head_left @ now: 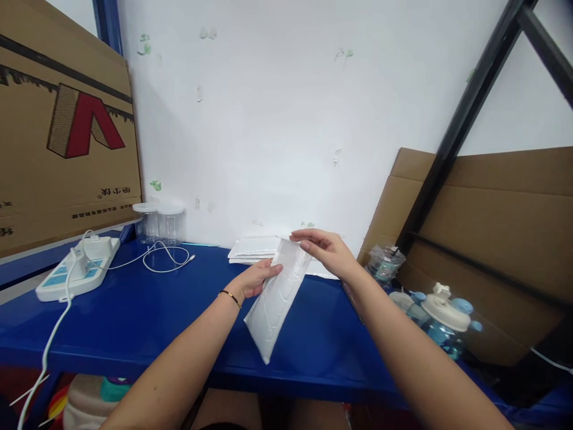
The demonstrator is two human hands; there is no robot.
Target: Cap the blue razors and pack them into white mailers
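A white padded envelope [277,298] is held tilted above the blue table, its lower corner pointing toward me. My left hand [257,279] grips its left edge, thumb on the front face and the other fingers behind. At the upper end, my right hand [324,251] holds the envelope's top edge between thumb and fingers. Whether anything lies inside the envelope is hidden. Behind my hands, a small stack of white envelopes [253,248] rests against the wall, and another white piece [322,270] shows under my right wrist.
The blue table [179,322] carries a white power strip [96,278] with a looped cable [163,263] on the left, near clear lidded jars [170,227]. At right stand a water bottle [445,319] and a plastic-wrapped item [385,263]. Cardboard [501,239] flanks both sides.
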